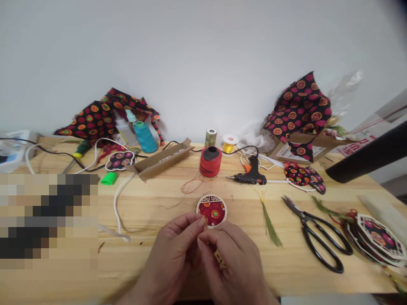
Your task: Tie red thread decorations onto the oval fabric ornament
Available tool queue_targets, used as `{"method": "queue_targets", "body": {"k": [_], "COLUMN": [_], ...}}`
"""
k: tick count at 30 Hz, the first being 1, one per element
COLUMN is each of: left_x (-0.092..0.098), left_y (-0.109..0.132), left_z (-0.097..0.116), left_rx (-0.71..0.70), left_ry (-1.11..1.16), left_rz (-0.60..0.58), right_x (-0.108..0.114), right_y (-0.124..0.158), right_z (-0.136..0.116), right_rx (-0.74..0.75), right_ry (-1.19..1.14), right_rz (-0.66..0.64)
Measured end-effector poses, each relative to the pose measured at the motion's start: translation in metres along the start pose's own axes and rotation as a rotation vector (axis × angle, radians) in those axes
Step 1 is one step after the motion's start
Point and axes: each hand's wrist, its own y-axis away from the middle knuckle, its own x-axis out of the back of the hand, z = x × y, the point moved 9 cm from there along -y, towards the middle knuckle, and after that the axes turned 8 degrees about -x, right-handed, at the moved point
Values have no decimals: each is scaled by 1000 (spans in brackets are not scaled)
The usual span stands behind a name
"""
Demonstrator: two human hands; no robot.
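My left hand [176, 250] and my right hand [233, 258] meet near the table's front edge, fingertips pinched together just in front of a small round ornament [212, 210] with red patterned cloth and a white fretwork rim. The pinch holds something too small to make out; a small yellowish piece [220, 259] shows under my right fingers. A thin red thread [192, 186] trails from the red spool [210, 161] toward the ornament.
Black scissors [318, 233] and a green tassel [270, 222] lie to the right, beside a stack of octagonal ornaments [378, 237]. A black glue gun [249, 176], thread spools, a cardboard tray [162, 161], patterned cloth and a white cord [117, 203] fill the back.
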Motion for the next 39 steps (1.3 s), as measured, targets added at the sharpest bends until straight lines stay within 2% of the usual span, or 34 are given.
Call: {"method": "queue_targets", "body": {"k": [10,15,16,18,20,23,28,30,32,35,39], "left_x": [1,3,3,2,-1,-4,-11,-13,-14,-16,-15], "left_y": [1,3,3,3,2,1,2,3,5,7,6], "left_z": [2,2,1,0,-1,-2,-1,-1,-1,-1,0], "left_rx": [-3,14,20,32,41,56,60,60,65,66,59], "left_ry": [1,30,42,72,98,122,135,129,122,132,127], "left_rz": [-12,5,4,-13,-40,-72,-161,-195,-224,-255,-247], "right_x": [2,1,3,18,31,29,-7,-20,-26,-26,-17], "right_y": [3,5,6,7,2,-10,-10,-5,-2,-2,-3], "right_z": [-1,-17,-21,-24,-11,23,65,66,63,62,68], "right_rx": [22,177,219,246,139,-140,-439,-484,-495,-544,-597], "right_ry": [3,38,9,-98,-209,-285,-441,-522,-572,-600,-488], "right_rz": [8,-62,-59,26,88,22,-276,-398,-465,-446,-333]}}
